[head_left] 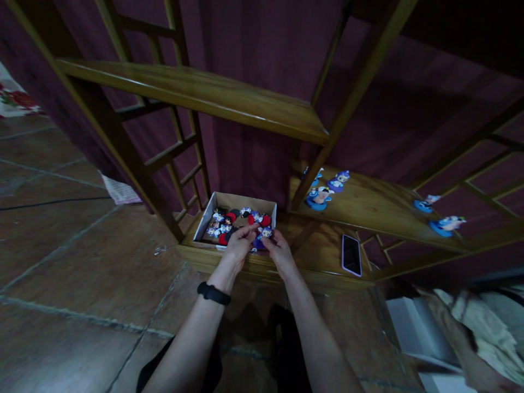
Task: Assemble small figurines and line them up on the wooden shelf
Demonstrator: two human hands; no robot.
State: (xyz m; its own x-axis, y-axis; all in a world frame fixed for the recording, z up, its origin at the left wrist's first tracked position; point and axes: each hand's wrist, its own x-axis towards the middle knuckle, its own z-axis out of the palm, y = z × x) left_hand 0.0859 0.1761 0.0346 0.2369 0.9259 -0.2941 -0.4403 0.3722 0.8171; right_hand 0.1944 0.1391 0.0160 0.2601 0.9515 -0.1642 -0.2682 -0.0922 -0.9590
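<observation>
Toy figure [264,233] sits at near edge of box [204,218], btwn left hand [240,243] & right hand [281,250], both pinching it.

I have one view only, from the camera on my head. It faces forward and steeply down, so my forearms run up from the bottom edge at 6 o'clock to mid-frame. My left hand [239,245] and right hand [282,252] meet near the centre, at arm's reach from the lens, by the near edge of a cardboard box [203,219] on the lowest shelf [323,251]. The upper shelf board [196,90] lies toward 12 o'clock, the tiled floor [73,262] toward 9 o'clock and a phone [351,254] toward 3 o'clock.
</observation>
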